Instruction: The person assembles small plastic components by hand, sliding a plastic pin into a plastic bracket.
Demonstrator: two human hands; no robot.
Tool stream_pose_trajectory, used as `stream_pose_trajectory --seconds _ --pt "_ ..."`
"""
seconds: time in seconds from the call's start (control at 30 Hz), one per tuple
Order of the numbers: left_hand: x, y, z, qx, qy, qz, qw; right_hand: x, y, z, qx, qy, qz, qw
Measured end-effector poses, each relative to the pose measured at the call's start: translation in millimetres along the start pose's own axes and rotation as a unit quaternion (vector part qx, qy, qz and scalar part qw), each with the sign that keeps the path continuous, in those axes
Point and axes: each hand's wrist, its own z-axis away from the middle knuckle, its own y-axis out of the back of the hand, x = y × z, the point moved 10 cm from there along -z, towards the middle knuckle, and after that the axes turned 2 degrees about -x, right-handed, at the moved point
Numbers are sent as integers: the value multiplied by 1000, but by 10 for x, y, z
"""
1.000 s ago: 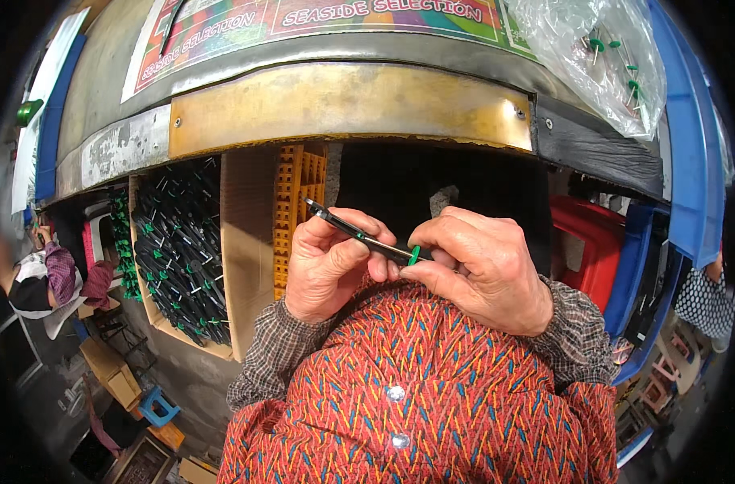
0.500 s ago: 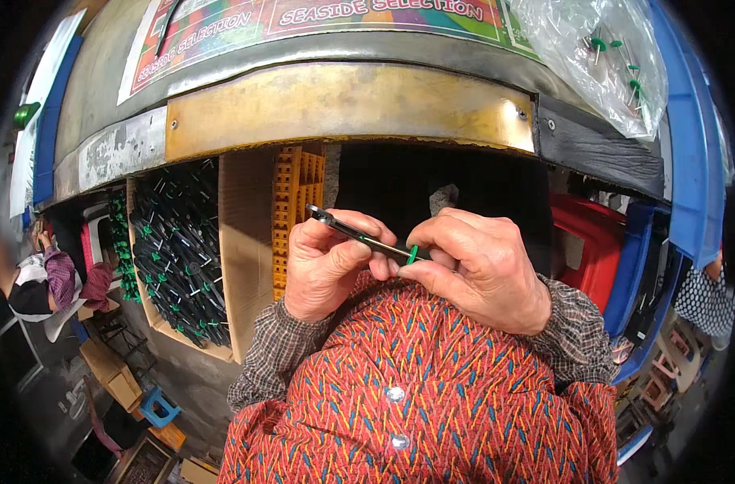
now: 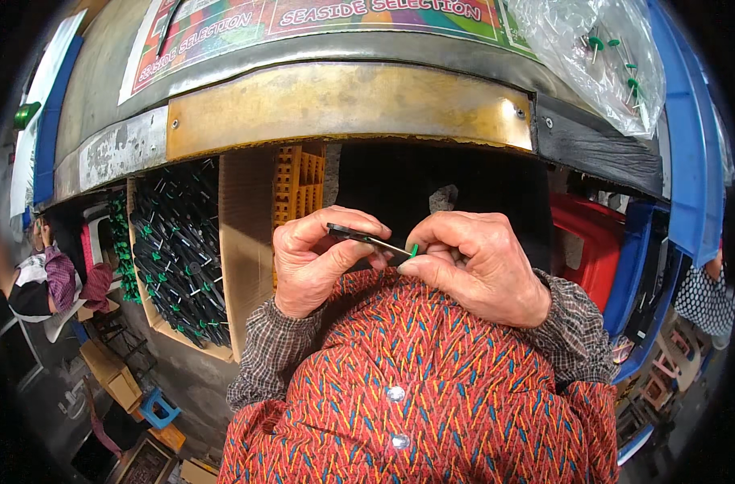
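Observation:
My left hand [image 3: 309, 264] pinches a slim black plastic piece [image 3: 349, 233] between thumb and fingers, over my lap in front of the bench edge. A thin metal pin with a green round head [image 3: 414, 251] runs from the black piece toward the right. At its green end, the thumb and forefinger of my right hand [image 3: 492, 270] are closed on it. The pin lines up with the black piece; fingers partly hide where they meet.
A cardboard box [image 3: 250, 242] under the bench holds many black pieces with green heads, beside an orange plastic crate [image 3: 299, 185]. On the bench lies a clear bag [image 3: 557, 40] of green-headed pins. Red [image 3: 601, 258] and blue bins stand right; another person [image 3: 53, 278] is left.
My left hand has shifted slightly left and the black piece has tilted flatter. More of the metal pin shows between my hands. My right hand stays nearly in place.

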Motion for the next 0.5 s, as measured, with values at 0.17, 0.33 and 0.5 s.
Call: stream_pose_trajectory --seconds 0.17,0.33,0.5 --pt "-4 -9 -10 2 24 -31 999 -80 38 17 20 37 53 998" --pt "-69 7 13 13 53 -20 998 -183 37 38 38 99 129 986" --pt "-77 -33 8 0 68 -32 997 -204 17 42 46 108 178 977"
